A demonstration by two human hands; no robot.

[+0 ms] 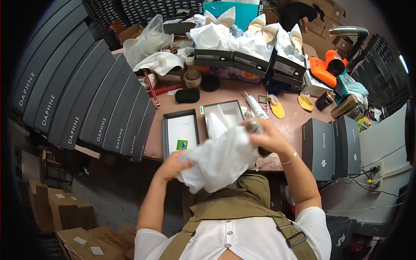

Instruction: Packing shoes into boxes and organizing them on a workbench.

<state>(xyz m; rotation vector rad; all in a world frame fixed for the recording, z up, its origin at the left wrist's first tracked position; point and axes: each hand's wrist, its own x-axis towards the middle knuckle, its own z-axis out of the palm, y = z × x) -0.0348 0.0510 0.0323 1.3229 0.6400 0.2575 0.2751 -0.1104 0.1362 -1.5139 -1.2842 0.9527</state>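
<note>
My left hand [173, 166] pinches the near-left edge of a crumpled sheet of white tissue paper [219, 160], held above the table's front edge. At the paper's far right corner, my right hand [272, 138] is closed round a shoe with a glittery, silvery part [255, 126]. The paper and fingers hide most of the shoe, and a dark part of it shows below the hand. Just beyond the paper is an open dark shoe box [239, 113] with white tissue inside. Left of it lies a box lid [165, 134], inside up, with a small green card [182, 144] in it.
Tall stacks of dark shoe boxes [82, 99] line the left, and two more [318, 149] stand at right. Open boxes of shoes [212, 54] sit at the back. A glue tube [256, 106], yellow pads [276, 108] and an orange heat tool [321, 71] lie about. A person [299, 16] bends over far behind.
</note>
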